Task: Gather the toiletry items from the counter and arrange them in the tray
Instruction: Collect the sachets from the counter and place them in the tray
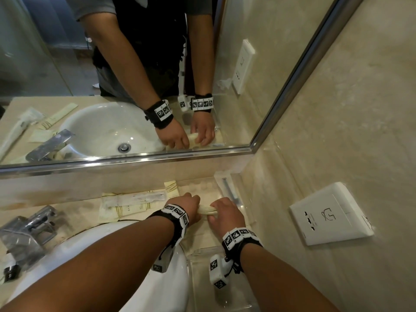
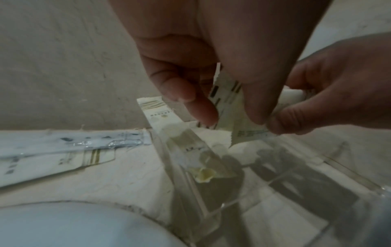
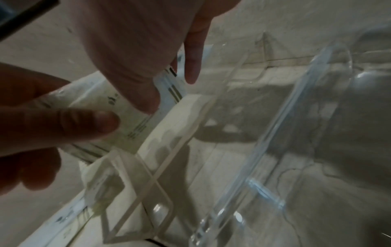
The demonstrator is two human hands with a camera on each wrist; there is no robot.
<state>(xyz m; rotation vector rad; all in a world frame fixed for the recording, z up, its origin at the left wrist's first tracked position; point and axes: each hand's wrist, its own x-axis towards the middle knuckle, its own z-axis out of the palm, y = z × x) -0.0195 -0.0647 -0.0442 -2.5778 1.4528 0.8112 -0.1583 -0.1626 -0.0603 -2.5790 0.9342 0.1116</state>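
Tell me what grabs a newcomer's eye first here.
Both hands, left hand and right hand, hold one cream packet over the clear tray in the counter's corner. More packets lie behind the white sink, under the large mirror.

Both bare forearms reach forward side by side, each wrist wearing a black band with white marker tags. The left hand [image 1: 190,204] is knuckles-up, its thumb and fingers [image 2: 203,108] curled to pinch 1 end of a packet [image 1: 208,210]. The right hand [image 1: 226,213], just beside it, pinches the other end between thumb and fingers [image 3: 148,93].
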